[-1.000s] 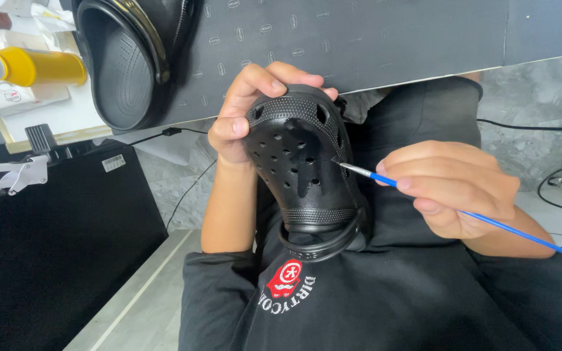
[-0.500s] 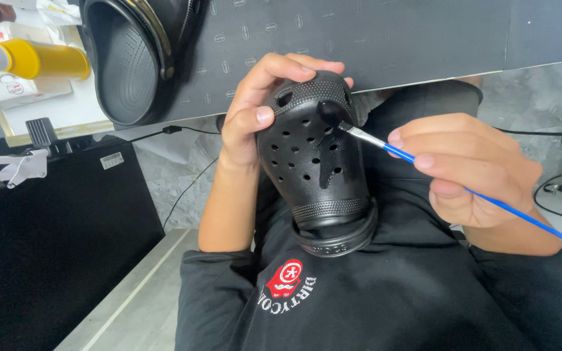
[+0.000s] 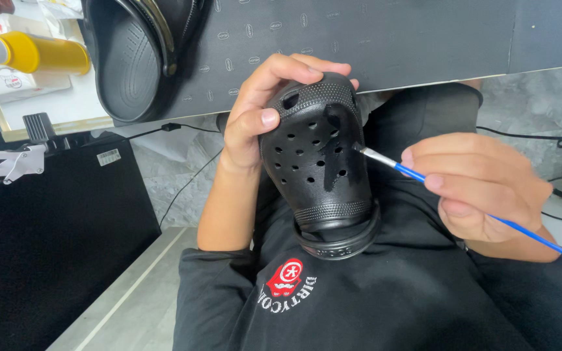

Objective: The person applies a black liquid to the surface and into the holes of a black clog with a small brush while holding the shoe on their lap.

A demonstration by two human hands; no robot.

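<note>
My left hand [image 3: 261,110] grips the toe of a black perforated clog [image 3: 317,162], holding it upright over my lap with the heel strap down. My right hand [image 3: 479,185] pinches a thin blue-handled paintbrush [image 3: 417,174]. Its tip touches the right side of the clog's upper, where a glossy wet black streak runs between the holes.
A second black clog [image 3: 134,62] lies sole-up on a dark mat [image 3: 391,39] on the table edge above. A yellow bottle [image 3: 43,53] and packages lie at upper left. A black cabinet [image 3: 47,240] stands to the left. Cables [image 3: 528,133] run over the grey floor at right.
The clog has been turned and raised slightly. The brush tip moved from the clog's right edge up onto the upper, leaving a wet streak.
</note>
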